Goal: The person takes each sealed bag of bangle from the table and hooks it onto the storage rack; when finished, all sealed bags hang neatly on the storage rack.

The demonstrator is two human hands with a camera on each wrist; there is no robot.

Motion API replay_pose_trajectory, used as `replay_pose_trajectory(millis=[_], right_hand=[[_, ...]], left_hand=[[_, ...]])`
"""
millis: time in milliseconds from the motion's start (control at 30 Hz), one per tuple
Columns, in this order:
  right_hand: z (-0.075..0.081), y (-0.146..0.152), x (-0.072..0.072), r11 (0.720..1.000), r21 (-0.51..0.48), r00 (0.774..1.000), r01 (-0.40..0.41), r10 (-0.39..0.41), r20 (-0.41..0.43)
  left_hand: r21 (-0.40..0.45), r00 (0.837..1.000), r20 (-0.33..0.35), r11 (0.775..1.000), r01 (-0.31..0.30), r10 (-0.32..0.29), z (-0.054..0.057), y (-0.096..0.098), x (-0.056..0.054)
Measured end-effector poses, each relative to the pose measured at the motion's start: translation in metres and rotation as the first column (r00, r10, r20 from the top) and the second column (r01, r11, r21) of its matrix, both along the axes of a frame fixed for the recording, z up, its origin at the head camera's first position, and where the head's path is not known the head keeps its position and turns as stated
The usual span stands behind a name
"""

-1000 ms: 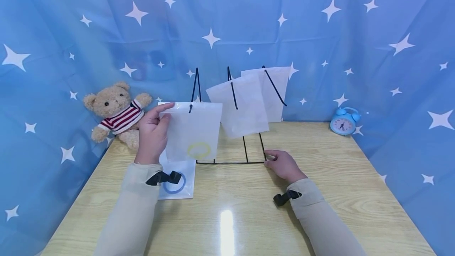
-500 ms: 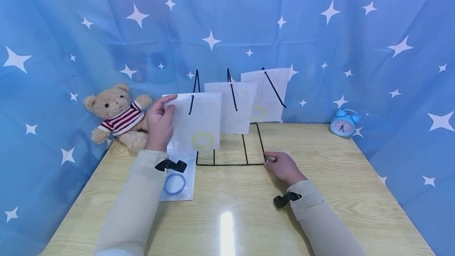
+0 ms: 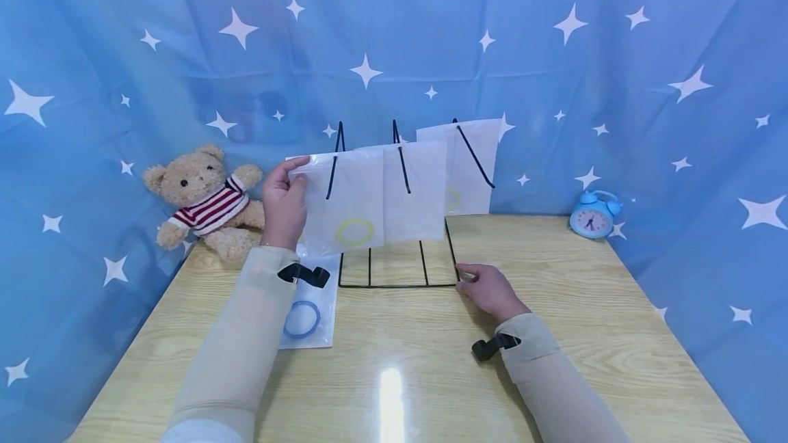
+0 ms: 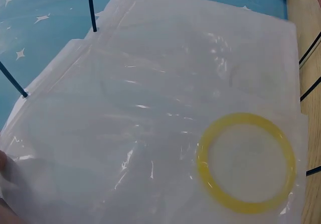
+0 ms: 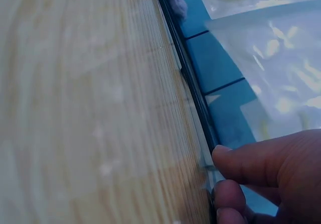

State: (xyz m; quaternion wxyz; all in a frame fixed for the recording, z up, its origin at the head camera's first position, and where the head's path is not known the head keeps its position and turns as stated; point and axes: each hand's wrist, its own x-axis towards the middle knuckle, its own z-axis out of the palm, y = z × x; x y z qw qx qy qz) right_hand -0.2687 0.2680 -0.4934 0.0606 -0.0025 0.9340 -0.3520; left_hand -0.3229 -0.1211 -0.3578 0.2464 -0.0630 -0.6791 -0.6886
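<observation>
My left hand (image 3: pixel 286 204) pinches the upper left edge of a clear plastic zip bag (image 3: pixel 320 204) between thumb and fingers. This bag hangs from the left hook of a black wire rack (image 3: pixel 394 286), with the hook's tip poking out in front. A yellow ring (image 4: pixel 204 163) shows at the bag's lower right. Behind it, a second bag (image 3: pixel 421 190) hangs on the middle hook and a third bag (image 3: pixel 486 142) on the right hook. My right hand (image 3: pixel 489 290) pinches the front right corner of the rack's base, thumb and fingers around the wire.
A flat plastic bag (image 3: pixel 323 333) with a blue ring (image 3: pixel 301 337) lies on the wooden table (image 3: pixel 468 388), left of the rack. A teddy bear (image 3: pixel 212 200) sits at the back left, a blue alarm clock (image 3: pixel 592 216) at the back right. A starry curtain (image 3: pixel 394 33) hangs behind.
My left hand has moved up and to the right, carrying its bag farther along the left hook. The middle bag has swung from tilted to nearly level. My right hand stays at the rack's corner.
</observation>
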Motion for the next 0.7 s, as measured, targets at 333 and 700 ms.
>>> replay_pose_trajectory(millis=[333,700], right_hand=[[-0.001,-0.001,0.001,1.0,-0.006,1.0,0.0,0.0,-0.001],[-0.001,0.001,0.0,1.0,-0.004,1.0,-0.003,0.003,0.012]], left_hand=[[-0.013,1.0,0.016,1.0,-0.011,0.011,0.003,0.002,-0.015],[-0.004,0.998,0.053,1.0,0.014,-0.014,0.011,0.003,-0.03]])
